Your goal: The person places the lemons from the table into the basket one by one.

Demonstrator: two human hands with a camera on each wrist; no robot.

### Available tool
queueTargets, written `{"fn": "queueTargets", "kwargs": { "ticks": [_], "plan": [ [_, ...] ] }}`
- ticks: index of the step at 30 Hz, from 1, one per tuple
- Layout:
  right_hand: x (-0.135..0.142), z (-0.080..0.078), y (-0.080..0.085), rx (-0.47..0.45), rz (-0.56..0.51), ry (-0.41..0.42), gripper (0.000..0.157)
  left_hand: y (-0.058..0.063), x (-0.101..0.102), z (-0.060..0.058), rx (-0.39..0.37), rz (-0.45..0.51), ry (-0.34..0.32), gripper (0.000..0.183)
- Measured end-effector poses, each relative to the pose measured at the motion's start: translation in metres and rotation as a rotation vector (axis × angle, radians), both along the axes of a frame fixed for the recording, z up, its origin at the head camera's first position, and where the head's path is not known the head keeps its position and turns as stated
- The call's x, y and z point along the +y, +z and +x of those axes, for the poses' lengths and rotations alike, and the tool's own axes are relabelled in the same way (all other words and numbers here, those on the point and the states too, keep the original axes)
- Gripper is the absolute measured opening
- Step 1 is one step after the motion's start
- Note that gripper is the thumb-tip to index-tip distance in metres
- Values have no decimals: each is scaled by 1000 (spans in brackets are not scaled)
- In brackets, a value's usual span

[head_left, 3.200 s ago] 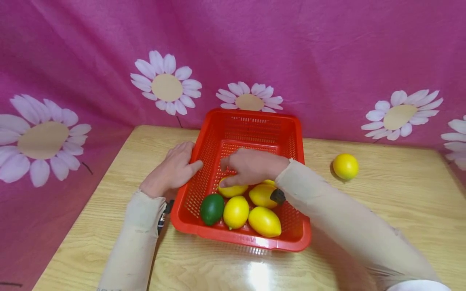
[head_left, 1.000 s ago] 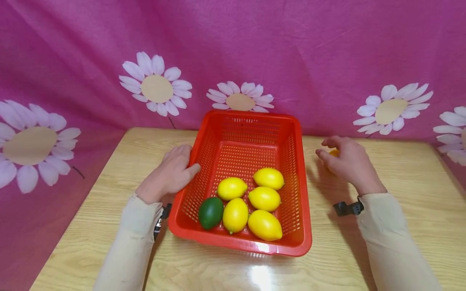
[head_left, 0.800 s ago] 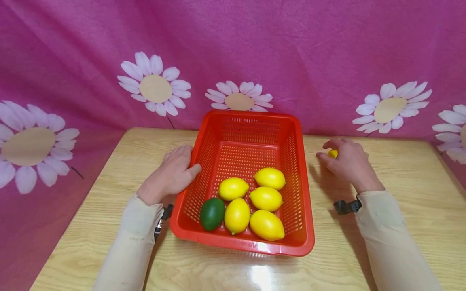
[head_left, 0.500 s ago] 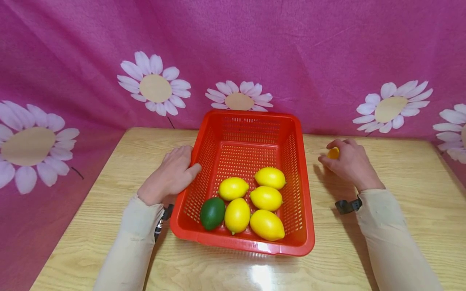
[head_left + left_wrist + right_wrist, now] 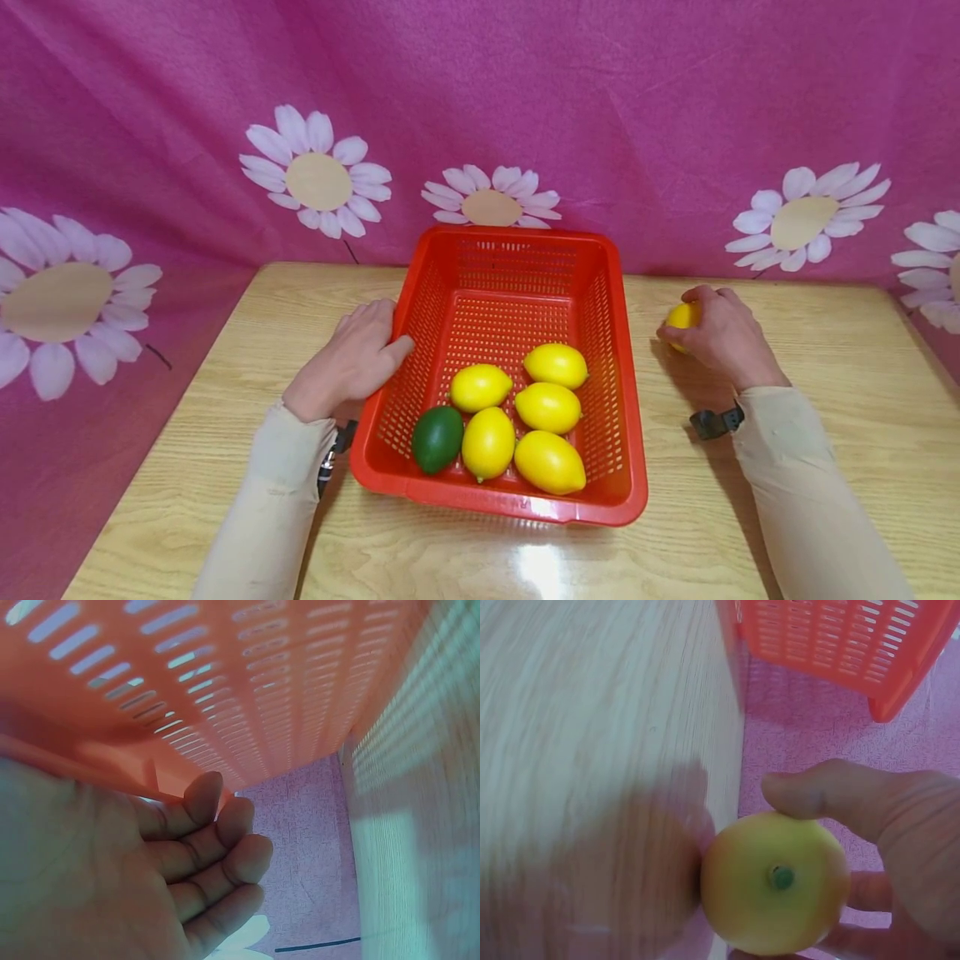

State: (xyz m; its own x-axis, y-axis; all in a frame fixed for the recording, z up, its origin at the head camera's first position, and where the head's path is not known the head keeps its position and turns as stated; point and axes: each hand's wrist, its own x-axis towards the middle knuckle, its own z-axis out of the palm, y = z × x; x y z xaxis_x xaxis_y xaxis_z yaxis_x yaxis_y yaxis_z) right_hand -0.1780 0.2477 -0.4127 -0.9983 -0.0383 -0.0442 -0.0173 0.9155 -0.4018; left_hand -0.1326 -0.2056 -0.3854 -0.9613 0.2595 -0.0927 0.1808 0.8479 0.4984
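A red plastic basket (image 5: 517, 506) with slotted walls stands on the table. At its near end lie several yellow lemons (image 5: 550, 462) and one dark green, egg-shaped fruit (image 5: 437, 439). My left hand (image 5: 348, 362) holds the basket's left rim, thumb over the edge. In the left wrist view its fingers (image 5: 247, 859) curl below the rim outside the wall. To the right of the basket, my right hand (image 5: 723, 333) grips a round yellow citrus fruit (image 5: 776, 881) with a green stem end. The thumb lies on one side of it, and fingers reach around behind, partly hidden.
The wooden table (image 5: 225, 433) ends at a pink cloth (image 5: 637, 125) with white flowers, close behind the basket. The basket's right wall (image 5: 611, 367) stands between my right hand and the lemons.
My right hand has left the basket, moved right to the round fruit and closed around it. Over the last second more of the fruit shows between thumb and fingers. My left hand has stayed on the rim.
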Motion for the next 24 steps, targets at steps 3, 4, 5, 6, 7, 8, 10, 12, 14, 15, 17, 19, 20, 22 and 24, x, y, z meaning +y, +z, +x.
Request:
{"fn": "queueTargets", "kwargs": {
  "ticks": [3, 4, 5, 6, 7, 8, 10, 12, 14, 15, 17, 19, 20, 22, 24],
  "plan": [
    [0, -1, 0, -23, 1, 5, 67, 0, 0, 0, -2, 5, -1, 34],
    [1, -1, 0, -33, 0, 6, 67, 0, 0, 0, -1, 5, -1, 33],
    [1, -1, 0, -42, -1, 7, 67, 0, -1, 0, -1, 5, -2, 33],
    [1, -1, 0, -49, -1, 10, 67, 0, -1, 0, -1, 7, -3, 33],
    [1, -1, 0, -56, -2, 10, 68, 0, 0, 0, 3, 5, -4, 32],
    [1, -1, 0, -60, -4, 9, 68, 0, 0, 0, 5, 3, -7, 32],
    [2, -1, 0, -63, -9, 9, 68, 1, 0, 1, 9, -1, -11, 33],
    [2, -1, -1, -61, -12, 10, 68, 1, 0, 1, 14, -7, -11, 33],
    [2, -1, -1, -57, -14, 12, 68, 1, 0, 2, 15, -13, -9, 33],
    [2, -1, -1, -56, -14, 14, 68, 1, 1, 2, 18, -19, -6, 32],
    [3, -1, -2, -55, -12, 14, 68, 1, 2, 3, 21, -25, -1, 32],
    [3, -1, -2, -52, -6, 23, 68, 2, 3, 3, 26, -29, -3, 31],
    [3, -1, -2, -50, -3, 28, 67, 2, 3, 4, 28, -30, -2, 31],
    [3, -2, -2, -45, 3, 40, 66, 2, 4, 4, 27, -29, 0, 32],
    [4, -2, -2, -36, 9, 55, 65, 2, 4, 4, 23, -27, 2, 32]
  ]
}}
